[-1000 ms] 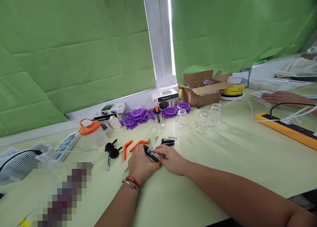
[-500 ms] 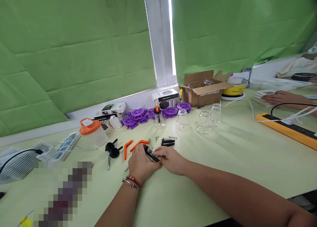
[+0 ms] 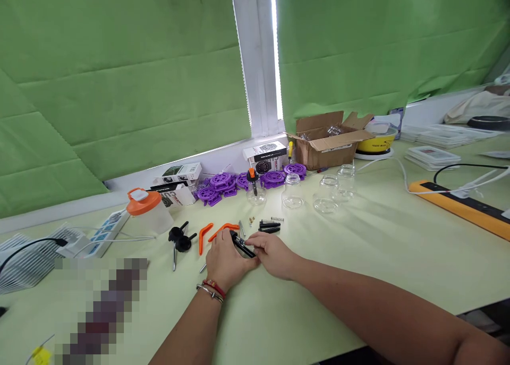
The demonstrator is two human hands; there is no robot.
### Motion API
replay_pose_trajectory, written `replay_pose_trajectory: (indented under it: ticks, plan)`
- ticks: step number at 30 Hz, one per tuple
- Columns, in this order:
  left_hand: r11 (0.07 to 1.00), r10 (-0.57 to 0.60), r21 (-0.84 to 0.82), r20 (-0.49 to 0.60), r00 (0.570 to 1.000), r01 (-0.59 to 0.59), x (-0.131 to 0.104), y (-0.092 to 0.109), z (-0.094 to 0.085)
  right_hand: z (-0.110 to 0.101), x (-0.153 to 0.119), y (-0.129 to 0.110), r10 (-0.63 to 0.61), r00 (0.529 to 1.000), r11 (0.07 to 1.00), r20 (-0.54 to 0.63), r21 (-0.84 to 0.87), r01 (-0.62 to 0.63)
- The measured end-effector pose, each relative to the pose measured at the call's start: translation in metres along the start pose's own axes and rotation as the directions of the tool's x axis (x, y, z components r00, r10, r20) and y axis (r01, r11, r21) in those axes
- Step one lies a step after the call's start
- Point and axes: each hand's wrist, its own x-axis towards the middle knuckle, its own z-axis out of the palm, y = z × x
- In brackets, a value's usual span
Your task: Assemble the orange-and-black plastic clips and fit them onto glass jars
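Observation:
My left hand (image 3: 229,260) is wrapped round a long black plastic part (image 3: 244,248), low over the table. From the other side my right hand (image 3: 274,254) pinches at the same part, its fingertips at a small metal piece on it. Just beyond lie two orange angled levers (image 3: 204,237), a metal pin (image 3: 241,229) and two slim black pieces (image 3: 270,227). A coil spring (image 3: 278,219) and tiny brass bits (image 3: 252,221) rest behind them. Left of my hand are black knob-like parts (image 3: 183,239) with a metal rod.
Clear glass jars (image 3: 294,192), purple plastic wheel-shaped parts (image 3: 221,181) and an open cardboard box (image 3: 329,150) line the back. An orange-lidded jug (image 3: 147,211) and a power strip (image 3: 109,232) stand left; an orange power strip (image 3: 462,208) lies right.
My hands stay on the black part with barely any shift. Another person's hand at the far right has left the stack of white trays. The view has moved very slightly.

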Motion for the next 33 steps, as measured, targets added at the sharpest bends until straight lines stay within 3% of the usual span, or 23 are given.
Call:
replay_pose_trajectory:
  ticks: [13, 22, 26, 29, 33]
  plan:
    - [1.0, 0.029, 0.005, -0.006, 1.0, -0.029, 0.0, 0.0, 0.0, 0.0, 0.0, 0.002, -0.011, 1.0, 0.999, 0.001, -0.043, 0.011]
    - [1.0, 0.014, 0.018, 0.005, 1.0, -0.014, 0.002, 0.0, 0.001, 0.002, 0.0, 0.004, 0.048, 0.998, 0.995, -0.035, -0.082, -0.051]
    - [1.0, -0.004, 0.021, 0.015, 1.0, 0.004, 0.001, 0.003, -0.002, 0.001, 0.002, 0.002, 0.02, 1.0, 0.992, 0.001, -0.126, -0.02]
    - [1.0, -0.013, 0.024, 0.016, 1.0, 0.013, 0.0, 0.004, -0.003, -0.001, 0.007, -0.007, 0.092, 0.995, 0.978, -0.046, -0.181, -0.099]
    - [1.0, -0.009, 0.028, -0.022, 1.0, 0.009, -0.001, 0.002, -0.001, 0.001, 0.016, -0.015, 0.21, 0.978, 0.931, -0.006, -0.304, -0.202]
